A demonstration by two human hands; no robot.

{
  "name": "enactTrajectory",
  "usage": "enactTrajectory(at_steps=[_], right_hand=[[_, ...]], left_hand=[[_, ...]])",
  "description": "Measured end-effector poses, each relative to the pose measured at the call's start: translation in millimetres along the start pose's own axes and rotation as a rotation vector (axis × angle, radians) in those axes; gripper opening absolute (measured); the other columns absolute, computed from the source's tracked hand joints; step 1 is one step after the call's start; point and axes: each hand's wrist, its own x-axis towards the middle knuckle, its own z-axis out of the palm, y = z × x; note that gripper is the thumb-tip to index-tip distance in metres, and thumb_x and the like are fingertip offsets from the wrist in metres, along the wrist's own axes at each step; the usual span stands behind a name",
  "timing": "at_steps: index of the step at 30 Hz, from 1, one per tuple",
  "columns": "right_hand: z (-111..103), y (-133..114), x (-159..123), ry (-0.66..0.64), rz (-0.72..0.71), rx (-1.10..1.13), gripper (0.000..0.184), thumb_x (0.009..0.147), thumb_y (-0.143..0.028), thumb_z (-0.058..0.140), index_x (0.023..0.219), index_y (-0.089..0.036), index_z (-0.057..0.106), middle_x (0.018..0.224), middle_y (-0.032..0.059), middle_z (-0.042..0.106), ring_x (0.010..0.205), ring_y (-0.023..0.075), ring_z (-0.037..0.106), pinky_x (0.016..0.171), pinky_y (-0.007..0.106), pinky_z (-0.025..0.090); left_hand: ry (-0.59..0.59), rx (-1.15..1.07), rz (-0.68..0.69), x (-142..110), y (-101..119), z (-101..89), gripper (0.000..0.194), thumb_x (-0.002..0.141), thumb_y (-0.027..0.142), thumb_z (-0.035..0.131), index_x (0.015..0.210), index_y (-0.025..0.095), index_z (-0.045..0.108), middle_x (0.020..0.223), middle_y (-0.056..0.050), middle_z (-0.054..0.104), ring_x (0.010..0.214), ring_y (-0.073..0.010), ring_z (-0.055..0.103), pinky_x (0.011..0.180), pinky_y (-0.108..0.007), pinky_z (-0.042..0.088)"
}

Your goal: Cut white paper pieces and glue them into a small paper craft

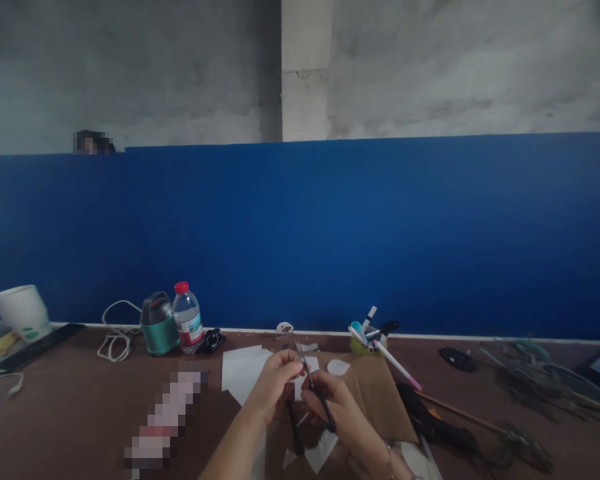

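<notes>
My right hand (333, 397) is closed round the black handle of a pair of scissors (321, 405), whose narrow metal blades point up and away. Close beside the blades, my left hand (279, 375) is in a pinch at a small piece of white paper (307, 368). Below the hands lie white paper scraps (321, 452) and a dark, thin object (295, 430) that I cannot make out. White sheets (241, 369) lie left of the hands. Under the work is brown cardboard (384, 400), with a rounded white paper cut-out (338, 367) on it.
A pen holder (363, 345) with several markers stands behind. A water bottle (187, 320), a green-and-grey container (159, 327), a cable (117, 343) and a white mug (24, 310) are left. A dark mouse-like object (457, 359) lies right. A blue partition (300, 233) borders the brown table.
</notes>
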Motion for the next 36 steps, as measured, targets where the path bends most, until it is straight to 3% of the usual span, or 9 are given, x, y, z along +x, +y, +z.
enactTrajectory(at_steps=[7,26,36], right_hand=[[-2,10,3,-0.009,-0.014,0.004,0.043,0.061,-0.053,0.077,0.068,-0.017,0.055,0.049,-0.0074,0.049,0.039,0.0055,0.044,0.037,0.016,0.032],[-1,6,3,-0.01,-0.013,-0.044,0.036,0.064,-0.048,0.074,0.069,-0.017,0.055,0.047,-0.0074,0.05,0.038,0.0066,0.043,0.037,0.017,0.033],[-10,31,11,0.03,0.008,-0.071,0.03,0.065,-0.041,0.074,0.073,-0.016,0.059,0.047,-0.0074,0.051,0.035,0.006,0.044,0.034,0.016,0.032]], left_hand=[[-0.015,0.007,0.014,0,0,-1.7,0.012,0.067,0.025,0.067,0.067,0.016,0.058,0.077,-0.005,0.07,0.074,-0.0159,0.059,0.076,-0.028,0.041],[0.0,0.011,0.029,0,2,-4.7,0.011,0.068,0.025,0.064,0.067,0.017,0.057,0.071,-0.003,0.066,0.07,-0.0146,0.057,0.07,-0.025,0.04],[0.047,-0.033,0.002,2,-1,-8.0,0.016,0.067,0.03,0.067,0.068,0.016,0.059,0.072,-0.003,0.067,0.067,-0.0139,0.054,0.063,-0.025,0.038]])
